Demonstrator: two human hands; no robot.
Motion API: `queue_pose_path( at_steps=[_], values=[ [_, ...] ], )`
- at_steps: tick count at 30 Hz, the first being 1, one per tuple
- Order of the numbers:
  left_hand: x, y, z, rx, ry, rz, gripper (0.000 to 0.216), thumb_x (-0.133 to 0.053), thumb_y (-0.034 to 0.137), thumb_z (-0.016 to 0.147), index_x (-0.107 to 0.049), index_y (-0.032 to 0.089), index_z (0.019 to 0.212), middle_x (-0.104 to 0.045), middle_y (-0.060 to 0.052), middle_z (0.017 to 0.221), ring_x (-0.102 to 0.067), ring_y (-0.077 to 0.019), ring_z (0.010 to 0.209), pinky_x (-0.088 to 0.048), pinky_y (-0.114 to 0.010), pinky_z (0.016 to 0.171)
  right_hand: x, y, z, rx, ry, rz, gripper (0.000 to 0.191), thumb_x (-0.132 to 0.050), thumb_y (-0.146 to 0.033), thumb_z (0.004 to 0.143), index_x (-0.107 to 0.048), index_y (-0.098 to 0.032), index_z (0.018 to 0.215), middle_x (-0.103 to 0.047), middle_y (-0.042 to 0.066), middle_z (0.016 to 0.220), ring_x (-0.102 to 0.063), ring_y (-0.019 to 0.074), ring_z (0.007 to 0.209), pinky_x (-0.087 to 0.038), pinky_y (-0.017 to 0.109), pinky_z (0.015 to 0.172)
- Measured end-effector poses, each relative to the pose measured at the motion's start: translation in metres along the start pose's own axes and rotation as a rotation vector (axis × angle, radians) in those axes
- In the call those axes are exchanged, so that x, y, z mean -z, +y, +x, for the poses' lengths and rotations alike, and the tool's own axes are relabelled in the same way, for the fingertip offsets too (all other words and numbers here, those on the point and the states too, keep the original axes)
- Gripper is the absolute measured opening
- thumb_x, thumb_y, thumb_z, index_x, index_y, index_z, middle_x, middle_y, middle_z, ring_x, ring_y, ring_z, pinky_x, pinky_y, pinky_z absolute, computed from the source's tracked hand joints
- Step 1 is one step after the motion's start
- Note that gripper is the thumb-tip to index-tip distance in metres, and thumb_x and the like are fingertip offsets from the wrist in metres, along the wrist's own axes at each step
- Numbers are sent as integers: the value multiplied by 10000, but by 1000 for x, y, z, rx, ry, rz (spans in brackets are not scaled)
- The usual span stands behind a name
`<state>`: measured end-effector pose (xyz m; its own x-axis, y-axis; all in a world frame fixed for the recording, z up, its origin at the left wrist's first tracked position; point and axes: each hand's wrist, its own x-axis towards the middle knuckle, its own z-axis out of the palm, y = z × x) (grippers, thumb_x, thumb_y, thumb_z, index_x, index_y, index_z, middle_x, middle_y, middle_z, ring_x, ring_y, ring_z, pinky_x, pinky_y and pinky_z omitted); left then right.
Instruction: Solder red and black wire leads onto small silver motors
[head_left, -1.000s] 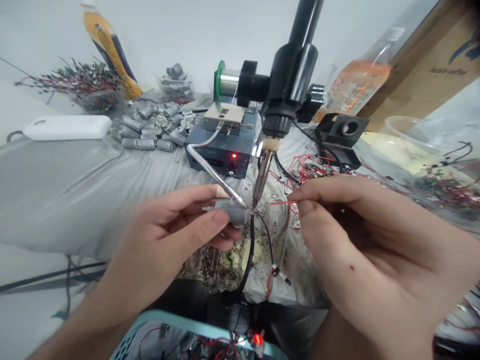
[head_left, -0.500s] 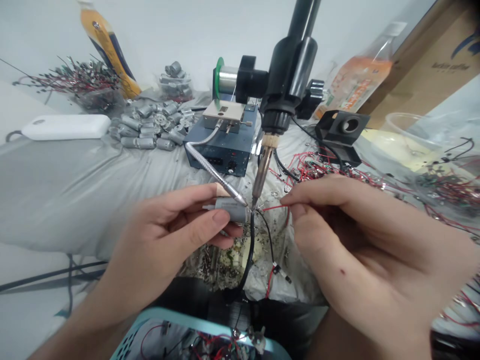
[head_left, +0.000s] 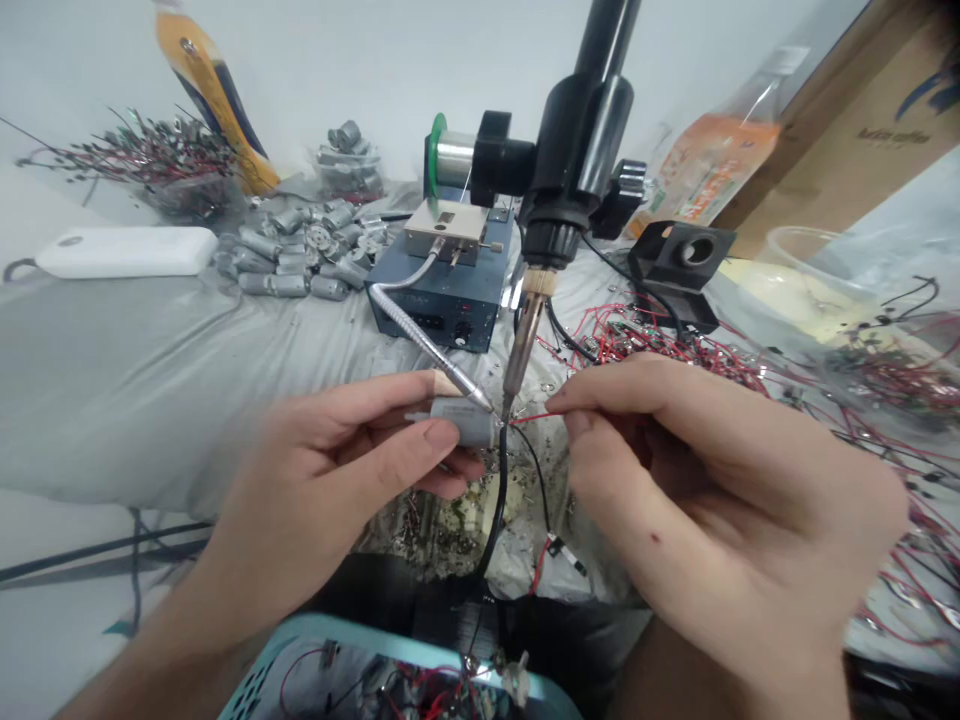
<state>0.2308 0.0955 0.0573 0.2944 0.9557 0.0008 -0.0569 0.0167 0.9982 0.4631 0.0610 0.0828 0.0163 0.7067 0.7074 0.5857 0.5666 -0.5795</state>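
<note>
My left hand (head_left: 330, 470) is shut on a small silver DC motor (head_left: 459, 422), held by its body between thumb and fingers. My right hand (head_left: 712, 480) pinches a thin red wire (head_left: 536, 416), whose end reaches the motor's rear terminals. Just above that spot hangs the tip of a clamped soldering iron (head_left: 523, 340). A metal gooseneck solder feed tube (head_left: 427, 345) ends at the same point, resting close to my left fingertip. A black wire (head_left: 500, 510) runs down from the motor's end.
Behind the hands stands a blue solder feeder box (head_left: 442, 310) with a solder spool (head_left: 454, 160). Several motors (head_left: 285, 260) lie on grey sheeting at back left. Tangled red wires (head_left: 645, 340) lie at right, and a teal basket (head_left: 315, 650) sits at the front.
My right hand has moved left, bringing the red wire's end closer to the motor. The red light on the blue box is no longer lit. The view has shifted slightly.
</note>
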Motion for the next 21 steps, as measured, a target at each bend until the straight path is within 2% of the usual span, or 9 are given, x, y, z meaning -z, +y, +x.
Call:
queue_pose_path(
  at_steps=[7, 13, 21],
  values=[
    [1, -2, 0, -5, -15, -10, 179, -942, 510, 1043, -945, 401, 1185, -938, 52, 1099, -897, -140, 906, -714, -147, 799, -1, 0, 1, 3, -2, -3, 203, -725, -43, 933, -761, -242, 954, -713, -101, 806, -566, 34, 635, -493, 196, 607],
    [0, -2, -1, 12, 12, -34, 281, -968, 496, 1019, -943, 389, 1278, -940, 10, 1212, -910, -168, 956, -728, -160, 823, -3, -1, 1, -21, -9, -4, 212, -721, -46, 931, -763, -253, 955, -717, -109, 802, -569, 32, 629, -495, 195, 600],
    [0, -1, 0, 10, 14, -6, 231, -951, 507, 1033, -952, 388, 1231, -935, 20, 1202, -907, -156, 948, -714, -139, 828, 0, -1, 1, -8, -10, -10, 199, -729, -48, 941, -764, -244, 940, -716, -94, 792, -570, 37, 627, -477, 199, 581]
  ],
)
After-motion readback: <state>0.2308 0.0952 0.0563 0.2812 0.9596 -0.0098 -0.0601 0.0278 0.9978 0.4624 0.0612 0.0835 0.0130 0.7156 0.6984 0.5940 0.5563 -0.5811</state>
